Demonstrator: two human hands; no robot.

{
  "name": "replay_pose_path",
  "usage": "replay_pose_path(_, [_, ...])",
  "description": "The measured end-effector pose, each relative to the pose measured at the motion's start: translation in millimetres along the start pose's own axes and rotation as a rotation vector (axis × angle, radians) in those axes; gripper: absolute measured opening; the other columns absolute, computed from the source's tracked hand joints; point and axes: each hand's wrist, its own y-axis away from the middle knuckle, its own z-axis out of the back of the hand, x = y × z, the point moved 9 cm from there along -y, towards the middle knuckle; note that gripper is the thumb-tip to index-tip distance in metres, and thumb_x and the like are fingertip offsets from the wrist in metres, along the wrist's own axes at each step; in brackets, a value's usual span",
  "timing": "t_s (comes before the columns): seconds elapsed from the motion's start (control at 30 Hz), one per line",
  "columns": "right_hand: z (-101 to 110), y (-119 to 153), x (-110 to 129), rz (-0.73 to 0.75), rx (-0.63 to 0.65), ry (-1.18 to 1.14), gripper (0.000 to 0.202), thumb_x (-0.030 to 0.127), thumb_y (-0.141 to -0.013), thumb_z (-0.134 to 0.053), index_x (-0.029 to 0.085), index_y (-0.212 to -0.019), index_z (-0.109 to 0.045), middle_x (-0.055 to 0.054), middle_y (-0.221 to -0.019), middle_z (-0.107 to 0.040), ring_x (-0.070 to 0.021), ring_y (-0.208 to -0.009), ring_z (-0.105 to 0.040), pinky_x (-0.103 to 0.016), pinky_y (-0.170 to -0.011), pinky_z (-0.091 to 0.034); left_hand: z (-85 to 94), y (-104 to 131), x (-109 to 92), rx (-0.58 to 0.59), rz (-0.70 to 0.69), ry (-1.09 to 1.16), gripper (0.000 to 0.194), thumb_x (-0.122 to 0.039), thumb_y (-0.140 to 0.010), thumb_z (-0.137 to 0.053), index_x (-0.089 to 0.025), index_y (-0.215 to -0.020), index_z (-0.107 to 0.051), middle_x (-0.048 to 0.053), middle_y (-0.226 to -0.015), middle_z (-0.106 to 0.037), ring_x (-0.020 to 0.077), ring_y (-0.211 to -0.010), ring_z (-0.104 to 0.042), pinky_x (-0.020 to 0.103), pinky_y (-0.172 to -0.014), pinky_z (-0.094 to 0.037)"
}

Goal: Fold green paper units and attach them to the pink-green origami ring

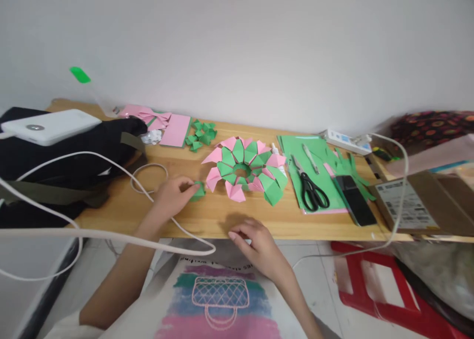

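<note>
While a small green paper piece [199, 192] is pinched at its edge by the left hand [175, 196], perhaps for fine control, nothing is held by the right hand [257, 244], half open, loosely curled near the table [207, 223] edge. Beyond, the pink-and-green paper ring [250, 151] is centred, presumably for reach by 2 hands!

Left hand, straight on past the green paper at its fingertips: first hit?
Probably the left side of the pink-and-green paper ring; the left hand's height over the table is unclear, so contact isn't certain.
</note>
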Motion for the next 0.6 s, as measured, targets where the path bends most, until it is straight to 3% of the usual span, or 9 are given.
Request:
replay_pose_path(0.1, [15.9, 1.9, 10.3, 0.025, 0.052, -0.092, 0.024, 0.034, -0.096, -0.052, 0.021, -0.082, -0.068, 0.000, -0.075, -0.067, -0.0135, -0.072, -0.061, -0.025, -0.067, -0.046, 35.5, 3.9, -16.4, -0.087, 0.049, 0.046, 0.025, -0.044, -0.079, -0.058, -0.021, -0.071, -0.063, 0.004, -0.076, -0.069, 0.0218, -0.076, -0.062, 0.034, -0.073, -0.050])
replay_pose_path(0.17, [32.0, -3.0, 23.2, 0.070, 0.060, -0.174, 0.023, 0.033, -0.095, -0.053, 0.021, -0.082, -0.068, 0.000, -0.076, -0.068, -0.0124, -0.072, -0.063, -0.024, -0.066, -0.048, 45.9, 2.9, -38.9, -0.056, 0.041, 0.135, 0.029, -0.049, -0.079, -0.059, -0.021, -0.073, -0.065, 0.002, -0.073, -0.069, 0.0191, -0.071, -0.063, 0.030, -0.067, -0.052])
replay_pose_path(0.27, [63.9, -21.9, 43.4, 0.125, -0.058, -0.306, 0.014, 0.029, -0.093, -0.058, 0.023, -0.087, -0.069, 0.000, -0.078, -0.069, -0.0130, -0.075, -0.064, -0.026, -0.072, -0.051, 34.0, -4.0, -68.6, 0.089, 0.108, 0.568, 0.025, -0.042, -0.070, -0.073, -0.019, -0.074, -0.065, 0.001, -0.072, -0.069, 0.0163, -0.067, -0.063, 0.027, -0.064, -0.052])
replay_pose_path(0.33, [82.4, -38.4, 50.1, 0.116, -0.174, -0.405, 0.011, 0.027, -0.091, -0.060, 0.026, -0.097, -0.069, 0.001, -0.083, -0.071, -0.0131, -0.080, -0.065, -0.027, -0.077, -0.052, 20.5, -11.1, -85.9, 0.164, 0.132, 0.745, 0.025, -0.038, -0.067, -0.077, -0.018, -0.075, -0.064, 0.001, -0.073, -0.068, 0.0149, -0.067, -0.062, 0.025, -0.062, -0.052])
replay_pose_path(0.4, [92.8, -54.5, 52.2, 0.108, -0.241, -0.534, 0.019, 0.025, -0.089, -0.062, 0.028, -0.107, -0.067, 0.002, -0.085, -0.070, -0.0118, -0.078, -0.065, -0.026, -0.074, -0.054, 7.2, -18.2, -98.7, 0.232, 0.148, 0.820, 0.024, -0.035, -0.067, -0.078, -0.018, -0.077, -0.065, 0.000, -0.072, -0.066, 0.0129, -0.064, -0.060, 0.022, -0.056, -0.049])
replay_pose_path(0.47, [95.4, -69.1, 51.9, 0.120, -0.231, -0.663, 0.027, 0.023, -0.086, -0.066, 0.028, -0.113, -0.065, 0.002, -0.083, -0.067, -0.0101, -0.073, -0.063, -0.024, -0.068, -0.054, -2.6, -25.0, -107.9, 0.288, 0.167, 0.853, 0.022, -0.033, -0.069, -0.077, -0.018, -0.079, -0.065, -0.001, -0.069, -0.063, 0.0110, -0.059, -0.057, 0.020, -0.050, -0.045])
replay_pose_path(0.6, [100.9, -89.0, 42.8, 0.101, -0.192, -0.797, 0.032, 0.021, -0.083, -0.070, 0.028, -0.114, -0.065, 0.004, -0.079, -0.063, -0.0085, -0.069, -0.058, -0.021, -0.065, -0.052, -4.7, -42.8, -122.9, 0.317, 0.163, 0.887, 0.018, -0.029, -0.070, -0.076, -0.018, -0.078, -0.063, -0.002, -0.068, -0.063, 0.0098, -0.057, -0.056, 0.020, -0.051, -0.046])
